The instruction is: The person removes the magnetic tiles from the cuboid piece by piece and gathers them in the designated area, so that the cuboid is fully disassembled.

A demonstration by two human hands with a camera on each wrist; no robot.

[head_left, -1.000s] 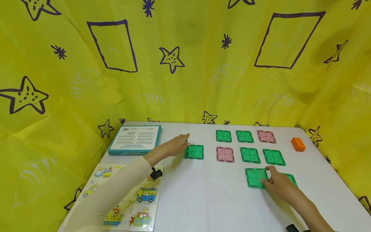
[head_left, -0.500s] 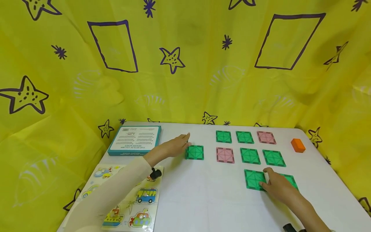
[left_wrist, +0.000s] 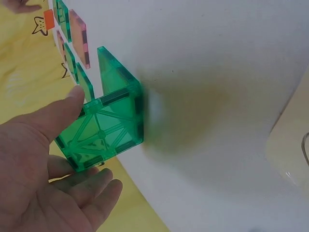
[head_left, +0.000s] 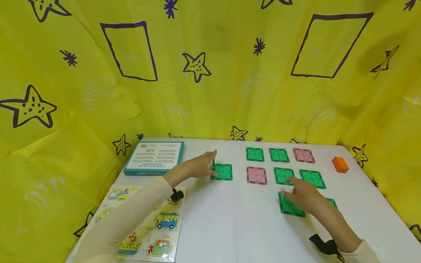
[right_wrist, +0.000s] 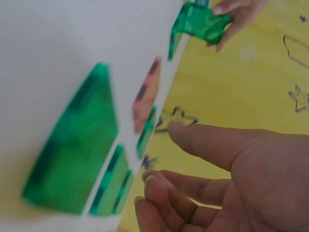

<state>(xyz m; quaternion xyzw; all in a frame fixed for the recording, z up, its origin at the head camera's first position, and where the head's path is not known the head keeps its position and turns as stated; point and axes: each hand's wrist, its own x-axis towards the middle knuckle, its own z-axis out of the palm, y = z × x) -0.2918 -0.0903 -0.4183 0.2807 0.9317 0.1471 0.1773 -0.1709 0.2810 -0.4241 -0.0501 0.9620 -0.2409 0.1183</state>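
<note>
My left hand (head_left: 197,166) pinches a green see-through square magnetic tile (left_wrist: 102,133), standing on edge, between thumb and fingers. Its lower edge meets the left side of a flat green tile (head_left: 224,172). From the head that standing tile shows only as a thin line. My right hand (head_left: 309,197), fingers spread and holding nothing, hovers over a nearer green tile (head_left: 289,207). Its fingertips are close to another green tile (head_left: 283,174) in the row behind. Partly hidden behind the right hand lies one more green tile (head_left: 332,202).
Further green tiles lie flat, with a pink tile (head_left: 256,175) and a second pink tile (head_left: 304,155) among them. An orange block (head_left: 340,164) sits far right. At left are a teal-edged box (head_left: 154,157) and a vehicle puzzle board (head_left: 175,223). A yellow curtain (head_left: 210,106) backs the table.
My right hand has let go of the near green tile's right edge and moved forward and left above it. My left hand stays in place with its standing tile.
</note>
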